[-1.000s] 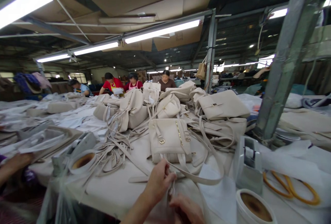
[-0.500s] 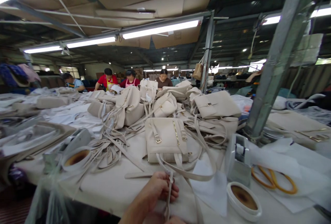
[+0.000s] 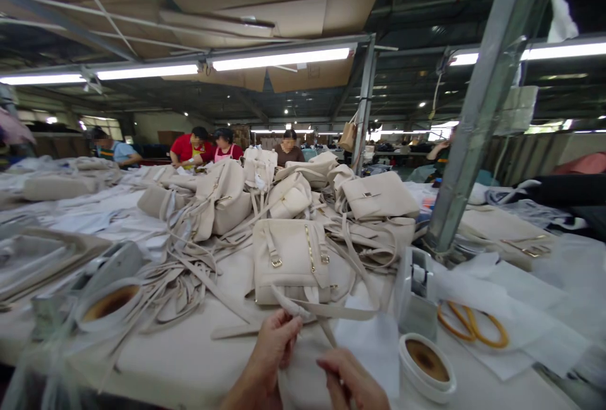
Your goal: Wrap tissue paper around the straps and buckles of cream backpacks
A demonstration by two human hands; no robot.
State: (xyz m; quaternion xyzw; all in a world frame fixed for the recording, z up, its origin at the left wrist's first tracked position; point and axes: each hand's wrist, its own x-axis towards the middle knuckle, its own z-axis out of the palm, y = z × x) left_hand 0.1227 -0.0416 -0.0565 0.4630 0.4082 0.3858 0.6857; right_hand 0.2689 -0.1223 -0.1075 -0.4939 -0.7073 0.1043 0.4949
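My left hand (image 3: 274, 347) is closed in a pinch on a beige strap (image 3: 286, 304), right in front of a beige handbag (image 3: 291, 258). This bag has gold buckles and a gold zip, and its long shoulder strap (image 3: 341, 312) loops out to the right. Below and to the right is my right hand (image 3: 353, 378), its fingers curled in; whatever it may hold is hidden. A loose strip (image 3: 237, 332) lies on the table (image 3: 180, 359) left of my left hand. White paper (image 3: 374, 347) lies under and beside the right hand.
On the right stand a tape dispenser (image 3: 419, 296), a white dish with a brown inside (image 3: 428, 359) and orange-handled scissors (image 3: 473, 326). Another dish (image 3: 111, 302) sits left. Beige bags (image 3: 288, 195) are heaped behind, near a metal post (image 3: 468, 126). Several people work beyond.
My right hand has risen into view from the bottom edge. My left hand has shifted slightly left, and the strap it grips now runs up toward the bag. The camera has turned slightly right.
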